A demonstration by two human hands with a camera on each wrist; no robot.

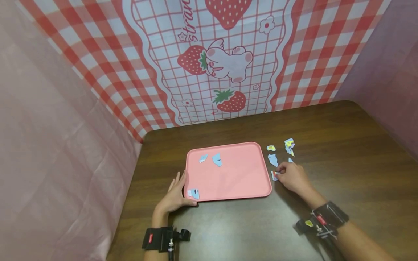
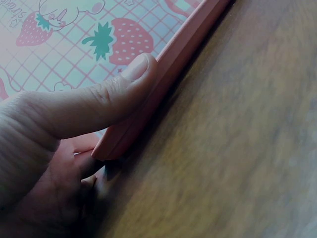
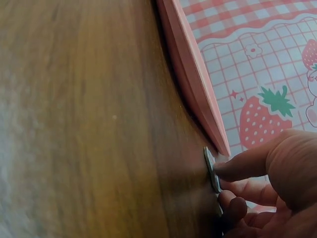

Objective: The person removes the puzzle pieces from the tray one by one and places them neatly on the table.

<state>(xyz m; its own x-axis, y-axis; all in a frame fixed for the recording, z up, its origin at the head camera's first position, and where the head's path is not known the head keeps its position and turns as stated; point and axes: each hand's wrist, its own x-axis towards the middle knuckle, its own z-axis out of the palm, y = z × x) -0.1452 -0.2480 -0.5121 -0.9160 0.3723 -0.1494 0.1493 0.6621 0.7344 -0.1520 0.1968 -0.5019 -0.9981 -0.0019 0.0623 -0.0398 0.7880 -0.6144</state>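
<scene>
A pink tray [image 1: 228, 174] lies on the table, holding a few irregular light-blue printed card pieces: two near its back left, the one at top middle [image 1: 217, 160] and a small one [image 1: 203, 158], and another [image 1: 193, 193] in the front left corner. My left hand [image 1: 174, 195] rests against that corner, its straight thumb [image 2: 119, 94] along the front wall and its fingers along the left side. Just right of the tray, my right hand [image 1: 292, 177] pinches a card piece [image 3: 212, 169] with blue and red print between thumb and fingers, low over the tabletop.
Beyond the tray's right edge lie more card pieces: a yellow one [image 1: 271, 148], a light-blue one [image 1: 273, 160] and a yellow-and-purple cluster [image 1: 289, 145]. A strawberry-print cloth [image 1: 225, 72] hangs behind the wooden table [image 1: 235, 232]. Pink cloth [image 1: 65, 127] hangs at the left.
</scene>
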